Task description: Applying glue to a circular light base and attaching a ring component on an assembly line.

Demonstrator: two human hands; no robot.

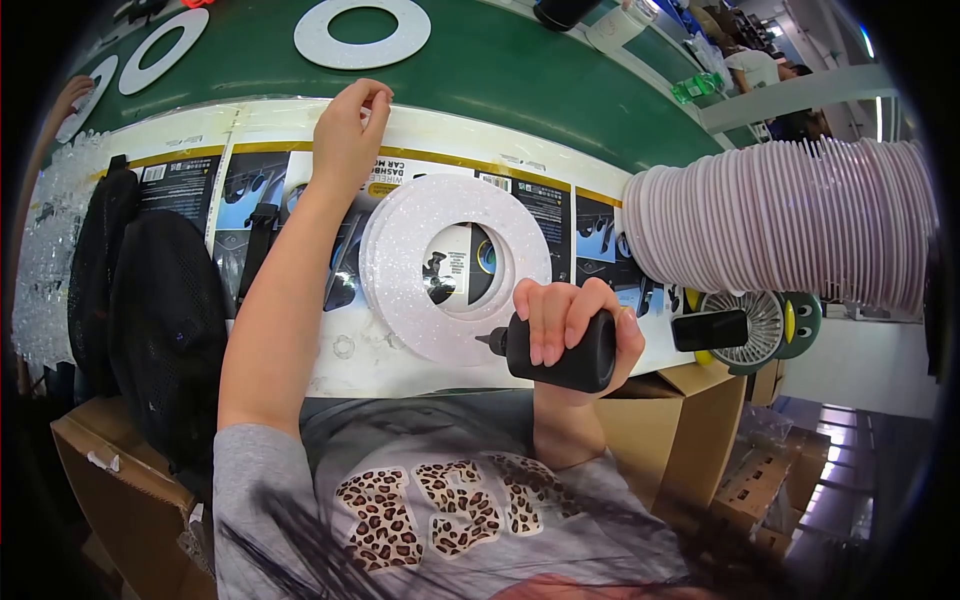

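Note:
My right hand (580, 325) is wrapped round a black squeeze bottle (563, 355), which lies on its side with its narrow nozzle toward the left. The nozzle tip is over the near right rim of a white speckled flat ring (410, 320). At least one more such ring lies beneath, slightly offset. Past the rings' far left side, my left hand (350, 135) is raised with its fingers curled together near the green table's edge; what it pinches, if anything, is too small to name. A small clear ring (343, 346) lies on the white surface left of the flat rings.
A long row of white rings (780, 220) stands at right, beside a round fan (745, 330) and a phone (710, 330). Black mesh bags (165, 310) and clear plastic pieces (55, 270) are at left. More flat rings (315, 40) lie on the green table (500, 95). Another person's hand (70, 97) is far left.

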